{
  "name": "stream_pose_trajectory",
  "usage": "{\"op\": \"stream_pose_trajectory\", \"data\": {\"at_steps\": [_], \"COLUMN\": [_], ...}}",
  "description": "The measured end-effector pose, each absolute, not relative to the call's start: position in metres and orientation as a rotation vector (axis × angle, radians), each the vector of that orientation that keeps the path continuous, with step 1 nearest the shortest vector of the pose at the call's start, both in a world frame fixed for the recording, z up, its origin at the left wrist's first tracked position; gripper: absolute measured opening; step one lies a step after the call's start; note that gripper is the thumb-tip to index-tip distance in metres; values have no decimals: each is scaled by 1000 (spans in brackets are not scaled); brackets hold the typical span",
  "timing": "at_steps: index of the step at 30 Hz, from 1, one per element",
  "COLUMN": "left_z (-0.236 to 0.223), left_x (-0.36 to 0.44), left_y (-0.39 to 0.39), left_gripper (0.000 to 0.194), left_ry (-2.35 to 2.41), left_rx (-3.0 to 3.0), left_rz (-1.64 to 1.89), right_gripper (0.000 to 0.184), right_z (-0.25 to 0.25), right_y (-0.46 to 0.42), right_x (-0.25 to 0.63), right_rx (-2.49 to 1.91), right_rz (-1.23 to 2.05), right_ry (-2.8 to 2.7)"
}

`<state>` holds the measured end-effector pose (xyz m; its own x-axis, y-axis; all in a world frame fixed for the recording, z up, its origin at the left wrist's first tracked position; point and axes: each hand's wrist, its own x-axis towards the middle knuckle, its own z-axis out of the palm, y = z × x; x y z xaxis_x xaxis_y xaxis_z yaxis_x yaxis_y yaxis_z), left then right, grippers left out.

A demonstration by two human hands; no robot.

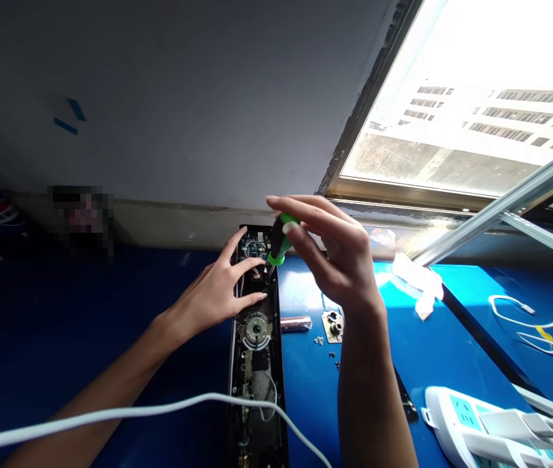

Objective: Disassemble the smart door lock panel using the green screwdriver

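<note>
A long, narrow black housing point(277, 364) lies lengthwise before me, its inside exposed. Within it are a circuit board point(255, 249) with wires at the far end, a round metal disc point(257, 330) midway, and metal parts nearer me. My left hand point(225, 286) rests on the far part of the housing with its fingers spread around the board. Above the housing's right side, my right hand point(334, 244) grips a green and black screwdriver point(281, 240) by its handle. The screwdriver points down into the housing; where its tip touches is hidden from me.
On the blue table, right of the housing, lie a dark red cylinder point(296, 324), a square metal plate with a hub point(333, 326) and several small screws point(319, 340). A white power strip point(471, 416) sits at lower right. A white cable point(159, 411) crosses the foreground, over the housing.
</note>
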<state>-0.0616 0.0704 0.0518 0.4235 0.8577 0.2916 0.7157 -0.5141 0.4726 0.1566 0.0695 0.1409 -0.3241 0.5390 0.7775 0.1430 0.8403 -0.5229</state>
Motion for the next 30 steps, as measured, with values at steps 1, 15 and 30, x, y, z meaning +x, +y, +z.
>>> {"op": "stream_pose_trajectory", "data": {"at_steps": [1, 15, 30], "left_z": [52, 52, 51], "left_x": [-61, -58, -58], "left_y": [70, 68, 68], "left_gripper": [58, 56, 51], "left_ry": [1367, 1395, 1297], "left_rx": [2407, 2411, 2621], "left_rz": [735, 729, 783], "right_gripper": [35, 30, 28], "right_z": [141, 141, 139], "right_y": [69, 68, 73], "right_x": [157, 157, 168], "right_rx": [-491, -537, -610], "right_rz": [499, 497, 332], "right_ry": [-1891, -1840, -1815]}}
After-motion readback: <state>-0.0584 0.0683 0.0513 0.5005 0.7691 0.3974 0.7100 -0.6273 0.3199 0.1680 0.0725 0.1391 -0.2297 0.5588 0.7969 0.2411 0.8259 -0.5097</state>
